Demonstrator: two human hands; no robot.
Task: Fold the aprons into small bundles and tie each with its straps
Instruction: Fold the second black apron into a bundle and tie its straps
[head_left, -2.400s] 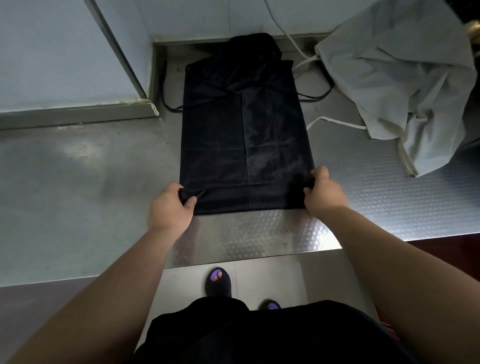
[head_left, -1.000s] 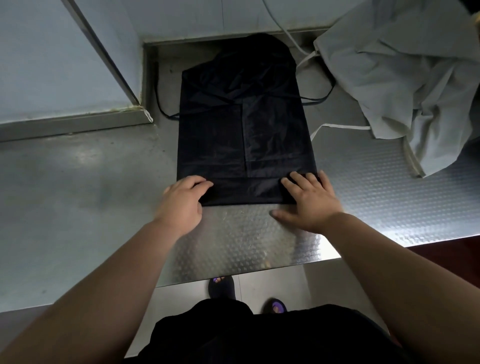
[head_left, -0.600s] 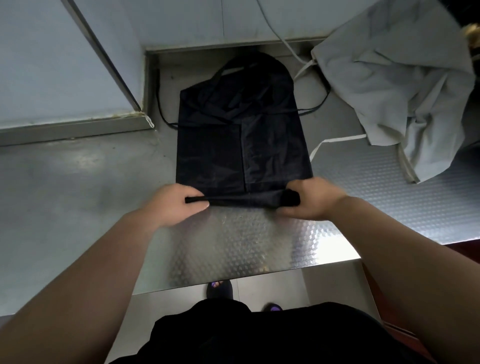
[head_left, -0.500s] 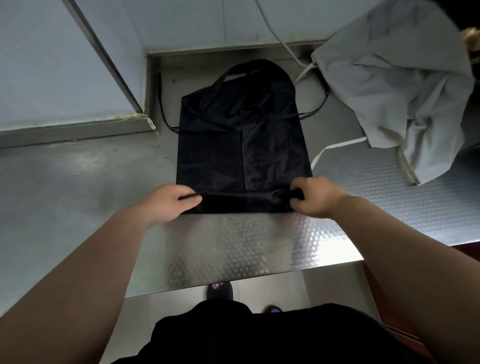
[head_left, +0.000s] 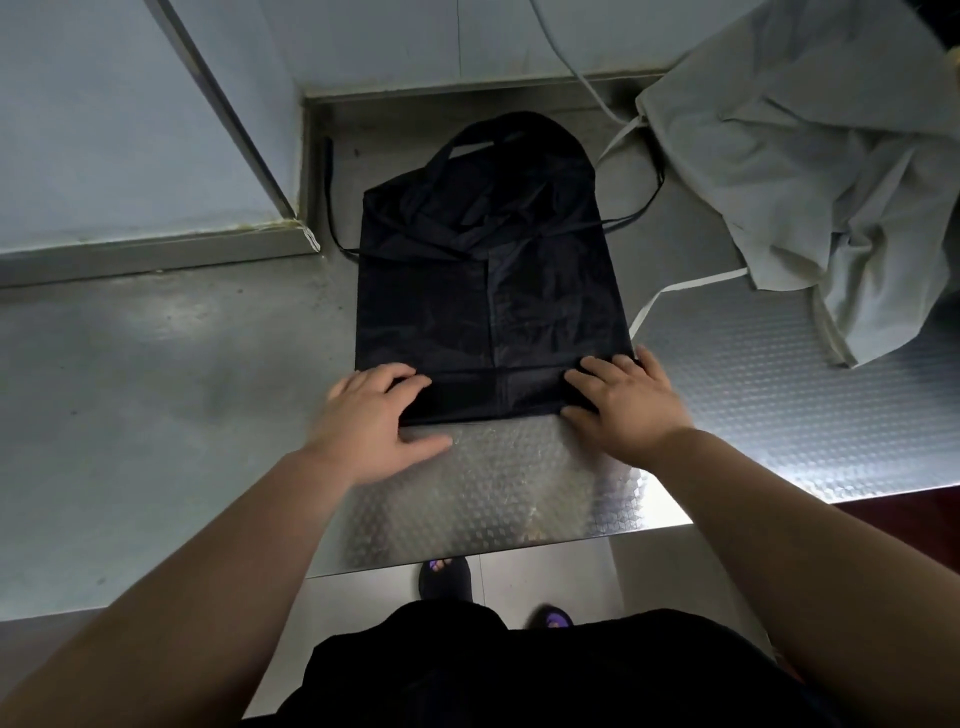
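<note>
A black apron (head_left: 488, 291) lies folded lengthwise into a narrow strip on the steel counter (head_left: 156, 389), its neck loop at the far end and thin black straps trailing out to both sides. Its near hem is turned over into a flat band. My left hand (head_left: 371, 415) presses flat on the left end of that band, fingers straight. At the right end my right hand (head_left: 623, 402) does the same, fingers spread. A crumpled grey apron (head_left: 810, 156) with pale straps sits at the far right.
A raised ledge and wall panels close off the back and left of the counter. The counter's front edge runs just below my hands, with tiled floor and my sandalled feet beneath. A pale cord hangs down the back wall.
Both hands gripped the near hem and rolled it over away from me. They have since let go and now press flat on the new fold.
</note>
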